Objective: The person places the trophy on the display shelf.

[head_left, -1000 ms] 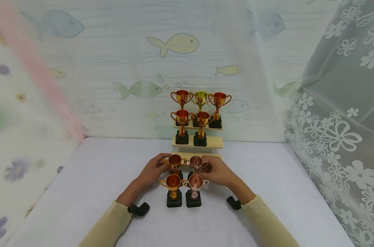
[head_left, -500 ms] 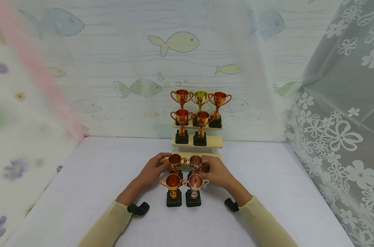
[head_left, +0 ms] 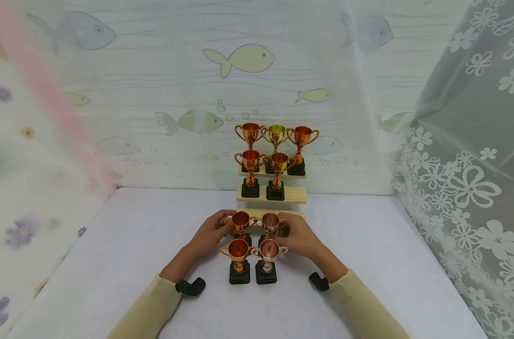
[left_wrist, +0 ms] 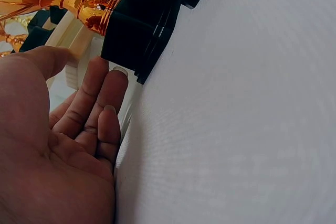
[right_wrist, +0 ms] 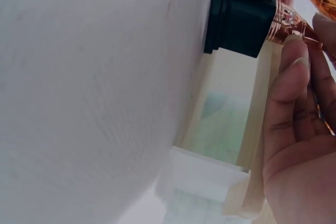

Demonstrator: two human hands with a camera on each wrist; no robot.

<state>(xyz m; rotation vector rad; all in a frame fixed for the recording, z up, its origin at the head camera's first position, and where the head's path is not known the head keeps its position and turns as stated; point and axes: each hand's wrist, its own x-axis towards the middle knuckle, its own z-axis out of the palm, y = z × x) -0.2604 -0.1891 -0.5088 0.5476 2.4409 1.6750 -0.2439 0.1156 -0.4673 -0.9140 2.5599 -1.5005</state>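
Two pairs of small trophies on black bases stand on the white table before the stand, in the head view. My right hand [head_left: 299,237] pinches the stem of the far rose-gold trophy [head_left: 270,220] between thumb and fingers; its black base [right_wrist: 247,17] shows in the right wrist view. Beside the far orange-gold trophy [head_left: 240,220] lies my left hand [head_left: 211,234]. Its fingers are loosely bent by that trophy's black base [left_wrist: 139,27], not closed round it. Nearer me stand another orange-gold trophy [head_left: 238,252] and another rose-gold one [head_left: 268,252].
Behind the hands rises a wooden tiered stand [head_left: 297,195]. Two trophies sit on its middle step, among them an orange-gold cup [head_left: 250,162]; three more, including a yellow-gold cup [head_left: 276,135], fill the top. Fish-printed curtain [head_left: 167,84] hangs behind the table [head_left: 155,216].
My right wrist and forearm have shifted very slightly left since one second ago. The left hand and all the trophies look unmoved.
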